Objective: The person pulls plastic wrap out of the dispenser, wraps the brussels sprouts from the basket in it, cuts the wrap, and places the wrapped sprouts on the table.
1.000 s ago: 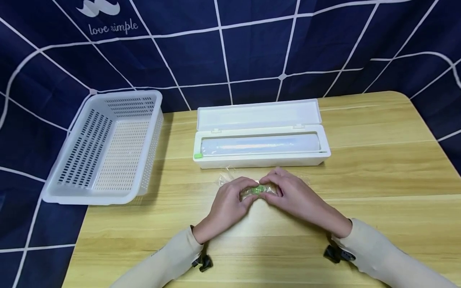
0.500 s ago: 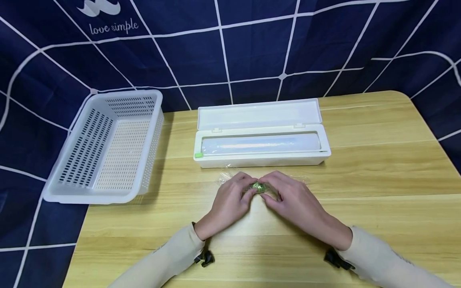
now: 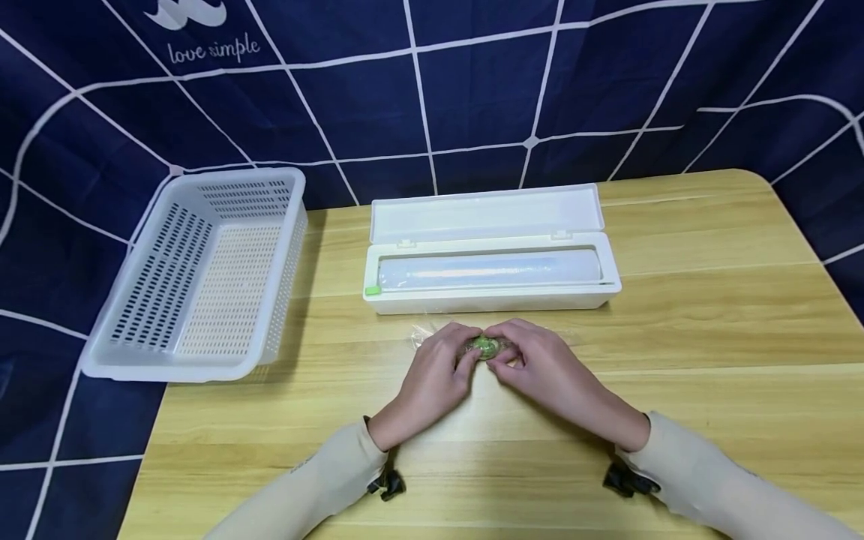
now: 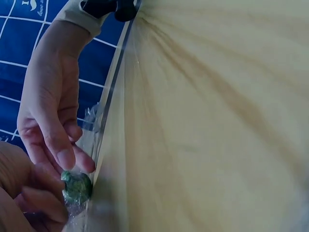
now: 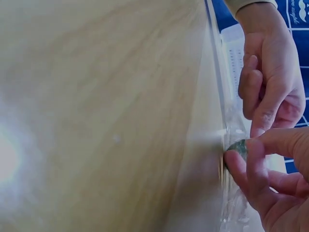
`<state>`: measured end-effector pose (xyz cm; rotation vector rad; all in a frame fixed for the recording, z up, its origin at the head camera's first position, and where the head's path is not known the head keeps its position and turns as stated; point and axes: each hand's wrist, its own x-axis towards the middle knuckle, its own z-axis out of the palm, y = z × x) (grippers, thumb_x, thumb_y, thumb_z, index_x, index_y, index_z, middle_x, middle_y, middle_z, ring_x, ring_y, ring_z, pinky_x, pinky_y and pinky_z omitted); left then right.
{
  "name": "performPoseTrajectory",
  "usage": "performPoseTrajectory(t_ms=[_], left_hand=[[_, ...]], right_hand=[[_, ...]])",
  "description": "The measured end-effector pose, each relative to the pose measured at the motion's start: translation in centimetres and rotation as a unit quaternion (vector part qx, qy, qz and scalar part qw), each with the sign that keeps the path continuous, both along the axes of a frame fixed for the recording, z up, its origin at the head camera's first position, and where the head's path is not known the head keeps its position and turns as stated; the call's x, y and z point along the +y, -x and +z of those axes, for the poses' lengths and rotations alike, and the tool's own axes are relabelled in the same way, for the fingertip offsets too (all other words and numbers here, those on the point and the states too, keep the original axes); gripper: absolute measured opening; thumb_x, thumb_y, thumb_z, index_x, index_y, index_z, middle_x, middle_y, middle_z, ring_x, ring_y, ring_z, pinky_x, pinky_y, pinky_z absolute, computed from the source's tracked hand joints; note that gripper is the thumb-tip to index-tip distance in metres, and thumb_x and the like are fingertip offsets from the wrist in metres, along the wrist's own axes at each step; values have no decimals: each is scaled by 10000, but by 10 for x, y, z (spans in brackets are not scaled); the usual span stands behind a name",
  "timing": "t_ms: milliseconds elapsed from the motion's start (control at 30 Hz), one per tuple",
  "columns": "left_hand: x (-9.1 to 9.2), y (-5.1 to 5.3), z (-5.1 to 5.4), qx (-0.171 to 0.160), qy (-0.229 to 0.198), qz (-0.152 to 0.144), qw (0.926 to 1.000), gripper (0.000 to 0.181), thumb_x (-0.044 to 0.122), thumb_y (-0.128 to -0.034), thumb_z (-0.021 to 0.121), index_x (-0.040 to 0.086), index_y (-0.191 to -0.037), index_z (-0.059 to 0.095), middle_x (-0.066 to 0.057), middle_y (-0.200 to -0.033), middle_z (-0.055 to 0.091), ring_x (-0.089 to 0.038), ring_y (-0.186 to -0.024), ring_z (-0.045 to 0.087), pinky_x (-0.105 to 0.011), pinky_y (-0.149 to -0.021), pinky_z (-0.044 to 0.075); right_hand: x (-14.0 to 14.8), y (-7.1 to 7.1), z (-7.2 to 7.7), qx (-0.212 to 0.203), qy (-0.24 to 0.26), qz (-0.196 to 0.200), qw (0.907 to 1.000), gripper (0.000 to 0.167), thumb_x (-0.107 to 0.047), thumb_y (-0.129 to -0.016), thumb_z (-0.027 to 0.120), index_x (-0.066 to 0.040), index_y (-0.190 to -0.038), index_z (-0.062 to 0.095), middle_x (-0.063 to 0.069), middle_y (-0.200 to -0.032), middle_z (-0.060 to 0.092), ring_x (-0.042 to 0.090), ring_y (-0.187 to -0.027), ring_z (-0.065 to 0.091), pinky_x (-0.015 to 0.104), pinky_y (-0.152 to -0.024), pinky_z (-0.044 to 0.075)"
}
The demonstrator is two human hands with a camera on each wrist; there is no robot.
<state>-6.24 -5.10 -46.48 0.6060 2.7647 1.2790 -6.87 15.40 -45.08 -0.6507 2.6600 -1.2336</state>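
Observation:
A small round green piece (image 3: 486, 346), bound in clear cling film (image 3: 424, 332), lies on the table between the two hands. Its exact kind is hard to tell through the wrap. My left hand (image 3: 434, 367) pinches it from the left with thumb and fingers; my right hand (image 3: 542, 369) pinches it from the right. Loose film spreads out past the fingers at both sides. The left wrist view shows the green piece (image 4: 77, 187) shiny under wrinkled film. Fingers partly cover the green piece (image 5: 239, 147) in the right wrist view.
Just behind the hands stands a white cling film box (image 3: 493, 300), its lid (image 3: 486, 214) raised and a roll (image 3: 489, 270) inside. A white perforated basket (image 3: 270, 300) sits at the table's left. Blue grid-patterned cloth (image 3: 472, 90) hangs behind the wooden table (image 3: 709, 300).
The green piece has turned between the fingers and looks rounder and more tightly wrapped. Both hands have shifted only slightly around it; the box and basket stay put.

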Motion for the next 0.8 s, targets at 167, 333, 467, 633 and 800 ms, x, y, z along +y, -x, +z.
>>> performPoseTrajectory(t_ms=[167, 333, 467, 633, 800], left_hand=[[3, -1, 3, -383, -830, 82, 9958, 247, -64, -994, 750, -54, -1224, 662, -120, -951, 681, -43, -576, 606, -244, -534, 515], [4, -1, 3, -609, -1300, -45, 9896, 192, -131, -992, 707, -75, -1173, 675, -145, -1060, 673, -88, -589, 673, -234, -472, 532], [2, 0, 2, -360, -1157, -124, 9926, 224, -153, -943, 735, -59, -1145, 707, -129, -1146, 689, -69, -680, 669, -215, -556, 566], [-1, 4, -1, -654, -1456, -281, 9868, 305, -182, -928, 737, -76, -1210, 691, -137, -1160, 687, -162, -687, 717, -238, -558, 591], [-1, 6, -2, -1083, -1774, -272, 9778, 261, -144, -988, 709, -79, -1238, 677, -159, -1165, 675, -249, -584, 724, -286, -476, 583]], right_hand=[[0, 5, -1, 131, -71, -13, 9999, 367, 20, -899, 856, 8, -1245, 735, 23, -1056, 752, 89, -849, 715, 308, -741, 625], [0, 8, -2, 169, -102, -91, 9998, 284, -28, -921, 871, -39, -1155, 710, -3, -979, 749, 99, -836, 702, 324, -733, 620], [0, 9, -2, 180, -93, -97, 9997, 204, -42, -938, 865, -95, -1067, 716, -62, -906, 691, 81, -812, 669, 329, -713, 604], [1, 10, -1, 331, -246, -156, 9990, 162, -57, -953, 853, -108, -1059, 741, -77, -892, 628, 89, -782, 601, 317, -679, 553], [-1, 10, 0, 399, -449, -212, 9980, 222, -43, -945, 841, -52, -1148, 752, -44, -889, 600, 120, -763, 548, 314, -663, 502]])
